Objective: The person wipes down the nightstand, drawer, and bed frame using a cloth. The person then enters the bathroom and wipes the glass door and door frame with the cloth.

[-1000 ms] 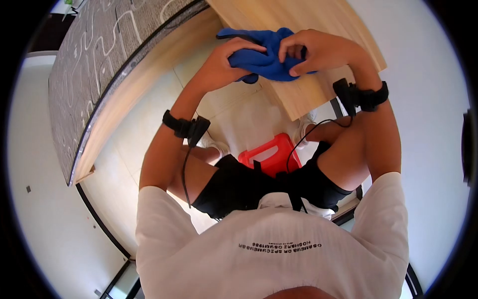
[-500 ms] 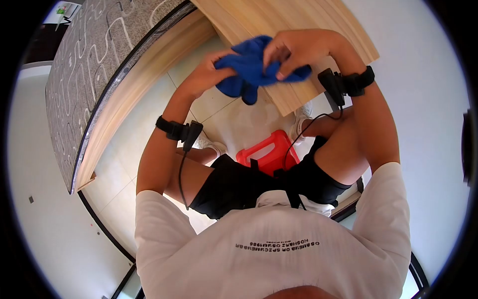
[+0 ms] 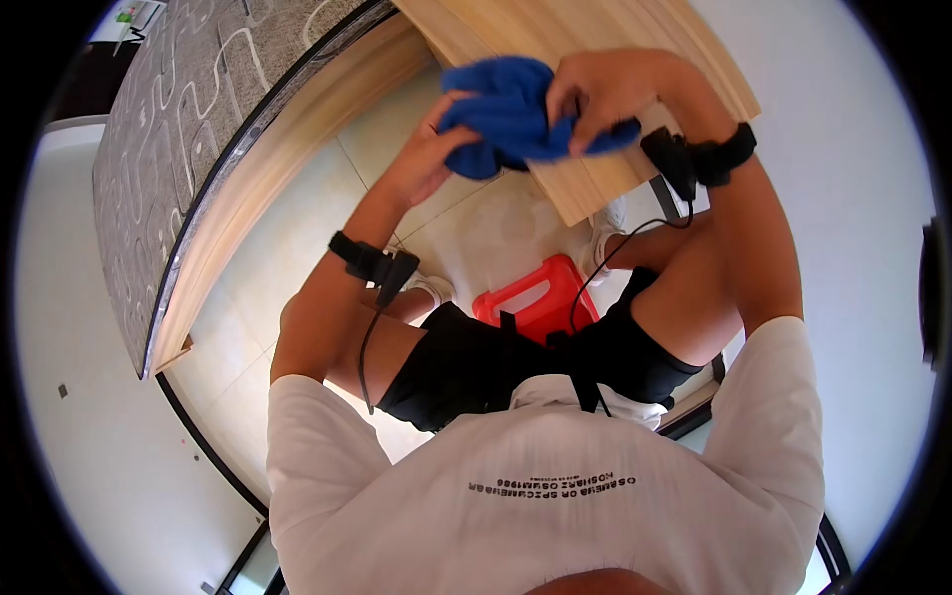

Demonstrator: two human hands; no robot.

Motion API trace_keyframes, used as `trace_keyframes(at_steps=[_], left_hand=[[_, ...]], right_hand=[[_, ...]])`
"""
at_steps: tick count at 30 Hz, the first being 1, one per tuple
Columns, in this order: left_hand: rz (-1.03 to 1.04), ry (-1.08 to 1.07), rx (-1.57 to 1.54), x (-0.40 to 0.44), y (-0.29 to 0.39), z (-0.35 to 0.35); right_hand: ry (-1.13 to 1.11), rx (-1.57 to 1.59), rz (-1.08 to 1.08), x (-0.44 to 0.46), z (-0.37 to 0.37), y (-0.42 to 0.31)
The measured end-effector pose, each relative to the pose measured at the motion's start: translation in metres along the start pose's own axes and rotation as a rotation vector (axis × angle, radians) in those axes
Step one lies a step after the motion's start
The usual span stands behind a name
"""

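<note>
A crumpled blue cloth (image 3: pixel 511 111) hangs between my two hands, above the corner of a wooden surface and the tiled floor. My left hand (image 3: pixel 428 154) holds its left side, fingers over the fabric. At the right side, my right hand (image 3: pixel 610 94) pinches the cloth between bent fingers and thumb. Folds hide some fingertips, and motion blurs the cloth's outline. Black straps with small devices and cables sit on both wrists.
The light wooden cabinet top (image 3: pixel 585 183) lies under and beyond my right hand. A grey patterned mattress (image 3: pixel 198 149) in a wooden bed frame (image 3: pixel 268 188) stands to the left. Between my feet is a red plastic stool (image 3: pixel 560 302). A white wall (image 3: pixel 833 198) rises on the right.
The cloth has bunched up and its hanging lower flap has risen. My left hand has shifted slightly right and turned, fingers now spread over the cloth. My right hand has moved slightly right.
</note>
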State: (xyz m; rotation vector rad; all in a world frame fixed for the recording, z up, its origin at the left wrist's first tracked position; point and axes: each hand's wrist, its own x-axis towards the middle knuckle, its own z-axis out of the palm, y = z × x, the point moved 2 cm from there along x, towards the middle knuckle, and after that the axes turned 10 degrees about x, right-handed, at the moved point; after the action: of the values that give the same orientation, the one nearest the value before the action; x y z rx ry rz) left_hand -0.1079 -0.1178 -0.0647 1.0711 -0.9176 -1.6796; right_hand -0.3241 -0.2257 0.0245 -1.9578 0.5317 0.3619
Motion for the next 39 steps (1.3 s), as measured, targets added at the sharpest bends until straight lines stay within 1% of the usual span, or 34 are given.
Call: trace_keyframes(at_steps=[1,2,3,4,5,6,7,8,9,10,11,12,13,14,15,16,17,18,19,20,21,22,24,26,27,28,29,30,32,33,35,36,37,39], left_hand=[[-0.075,-0.106,0.007,-0.007,-0.005,0.004],[-0.146,-0.214,0.011,-0.012,-0.011,0.009],[-0.123,-0.207,0.002,-0.016,-0.014,0.014],[-0.18,-0.248,0.057,-0.02,-0.018,0.02],[-0.232,-0.28,0.109,-0.021,-0.021,0.022],[-0.19,-0.252,0.092,-0.016,-0.024,0.017],[-0.163,-0.207,0.176,-0.01,-0.029,0.008],[-0.142,-0.163,0.254,-0.004,-0.028,0.001],[-0.099,-0.136,0.239,0.0,-0.02,-0.003],[-0.038,0.004,0.191,0.007,-0.01,-0.009],[0.023,0.142,0.138,0.013,0.003,-0.015],[0.071,0.162,0.128,0.018,0.016,-0.018],[0.182,0.269,0.225,0.024,0.029,-0.022],[0.29,0.378,0.32,0.03,0.043,-0.026],[0.393,0.405,0.419,0.05,0.041,-0.036],[0.419,0.41,0.399,0.064,0.037,-0.045],[0.431,0.498,0.491,0.078,0.029,-0.052],[0.458,0.608,0.549,0.085,0.027,-0.058],[0.463,0.571,0.414,0.089,0.026,-0.062],[0.473,0.566,0.407,0.093,0.027,-0.056],[0.37,0.566,0.324,0.086,0.02,-0.049],[0.279,0.541,0.245,0.077,0.019,-0.048],[0.301,0.511,0.125,0.057,0.015,-0.038],[0.156,0.491,0.098,0.04,0.006,-0.008],[0.175,0.519,0.092,0.029,0.005,-0.007],[0.169,0.47,0.115,0.02,-0.001,0.0],[0.137,0.421,0.146,0.023,-0.008,0.006],[0.147,0.449,0.124,0.011,-0.005,-0.003],[0.21,0.119,0.026,0.008,0.007,-0.005],[0.215,0.129,0.031,0.003,0.016,-0.015],[0.671,0.06,-0.007,-0.001,0.042,-0.029],[0.509,0.367,-0.141,-0.011,0.084,-0.042],[0.567,0.538,-0.104,-0.018,0.101,-0.054],[0.571,0.522,0.014,-0.061,0.133,-0.081]], right_hand=[[-0.098,0.016,0.051,0.002,0.01,0.0],[-0.298,0.092,0.112,0.002,0.019,-0.015],[-0.351,0.167,0.173,0.003,0.029,-0.016],[-0.405,0.234,0.238,0.007,0.039,-0.014],[-0.414,0.256,0.235,0.008,0.043,-0.014],[-0.427,0.268,0.23,0.008,0.041,-0.02],[-0.303,0.275,0.254,0.004,0.039,-0.029],[-0.323,0.229,0.26,0.003,0.041,-0.036],[-0.148,0.293,0.259,0.006,0.04,-0.037],[0.036,0.352,0.247,0.011,0.036,-0.034],[0.029,0.299,0.242,0.018,0.034,-0.027],[0.267,0.199,0.202,0.027,0.028,-0.017],[0.501,0.104,0.15,0.035,0.02,-0.012],[0.499,0.059,0.136,0.044,0.018,-0.014],[0.615,-0.07,0.133,0.052,0.012,-0.024],[0.735,-0.178,0.142,0.054,0.011,-0.037],[0.619,-0.258,0.257,0.05,0.01,-0.046],[0.61,-0.302,0.261,0.056,0.011,-0.053],[0.684,-0.395,0.234,0.069,0.016,-0.051],[0.765,-0.464,0.209,0.079,0.018,-0.045],[0.739,-0.494,0.202,0.083,0.026,-0.046],[0.65,-0.545,0.273,0.085,0.032,-0.05],[0.547,-0.585,0.351,0.081,0.033,-0.055],[0.263,-0.558,0.528,0.071,0.029,-0.062],[0.102,-0.653,0.602,0.068,0.021,-0.073],[-0.05,-0.742,0.693,0.063,0.016,-0.08],[0.01,-0.668,0.791,0.064,0.019,-0.084],[-0.007,-0.699,0.78,0.076,0.014,-0.084],[0.023,-0.588,0.586,0.087,-0.008,-0.075],[0.157,-0.555,0.144,0.095,-0.009,-0.085],[0.251,-0.671,-0.075,0.091,-0.003,-0.102],[0.282,-0.243,0.021,0.113,-0.025,-0.117],[0.399,-0.085,-0.12,0.115,-0.015,-0.149],[0.594,0.095,-0.265,0.134,0.008,-0.2]])
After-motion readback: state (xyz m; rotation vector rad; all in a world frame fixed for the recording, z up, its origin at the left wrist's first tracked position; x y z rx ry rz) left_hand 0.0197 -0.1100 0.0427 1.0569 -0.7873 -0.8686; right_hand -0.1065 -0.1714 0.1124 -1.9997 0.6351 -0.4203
